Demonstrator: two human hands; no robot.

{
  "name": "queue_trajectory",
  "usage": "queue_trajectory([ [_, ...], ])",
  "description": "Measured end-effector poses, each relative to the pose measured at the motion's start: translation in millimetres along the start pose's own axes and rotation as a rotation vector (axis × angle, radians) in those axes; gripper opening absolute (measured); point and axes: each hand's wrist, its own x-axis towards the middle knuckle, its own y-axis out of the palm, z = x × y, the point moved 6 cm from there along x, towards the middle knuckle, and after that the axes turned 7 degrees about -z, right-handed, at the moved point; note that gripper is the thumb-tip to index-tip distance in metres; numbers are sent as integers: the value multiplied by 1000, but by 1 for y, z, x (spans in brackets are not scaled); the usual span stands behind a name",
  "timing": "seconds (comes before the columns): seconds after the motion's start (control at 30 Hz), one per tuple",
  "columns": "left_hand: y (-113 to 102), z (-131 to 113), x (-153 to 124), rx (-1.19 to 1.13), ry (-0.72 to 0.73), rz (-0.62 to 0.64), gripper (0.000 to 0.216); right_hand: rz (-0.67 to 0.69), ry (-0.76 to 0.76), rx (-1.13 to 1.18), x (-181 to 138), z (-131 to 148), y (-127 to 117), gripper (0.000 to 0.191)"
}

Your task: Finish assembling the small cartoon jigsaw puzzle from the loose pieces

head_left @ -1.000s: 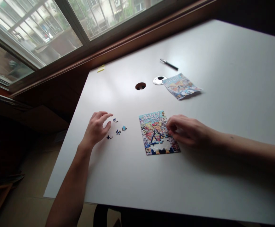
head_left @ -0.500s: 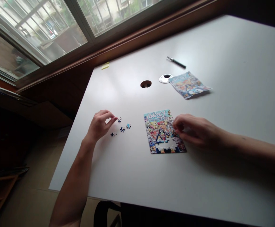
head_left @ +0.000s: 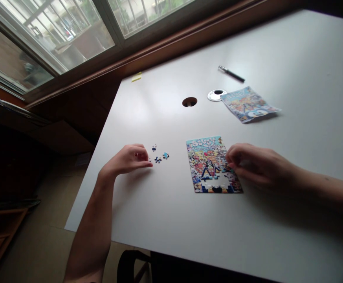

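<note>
My left hand [head_left: 131,159] is over the left of the table, thumb and fingers closed around a small jigsaw piece that is mostly hidden by them. Just right of the fingertips lie loose jigsaw pieces: one dark and white [head_left: 154,147], one dark [head_left: 158,159] and one light blue [head_left: 165,155]. A colourful jigsaw puzzle [head_left: 203,157] lies flat in its frame, with a pale gap in its lower part. My right hand [head_left: 252,163] is curled at the puzzle's right edge, its fingertips closed on that edge.
Behind the puzzle lies a crinkled printed sheet [head_left: 249,104], partly over a metal ring [head_left: 214,95]. A black pen [head_left: 232,74] is farther back. The white table [head_left: 165,216] has a round hole [head_left: 189,102] and a yellow sticker [head_left: 136,76]. A window stands beyond.
My left hand has moved down toward the nearest loose piece and closed on it. My right hand stays at the puzzle's edge. The whole view has shifted slightly.
</note>
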Motion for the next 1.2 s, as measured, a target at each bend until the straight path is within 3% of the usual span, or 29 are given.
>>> queue_trajectory([
  [0.17,10,-16,5,19,152,-114,15,2,13,4,-1,-1,0,13],
  [0.37,7,-17,4,81,178,-165,11,3,28,20,-1,-3,-1,14],
  [0.57,-3,-11,1,176,160,-178,14,-23,17,21,-1,-1,-2,13],
  [0.9,10,-17,5,112,174,-134,16,-67,31,-4,2,-2,-5,13],
  [1.2,11,-21,6,222,219,-151,12,-96,27,-22,6,8,-11,9],
])
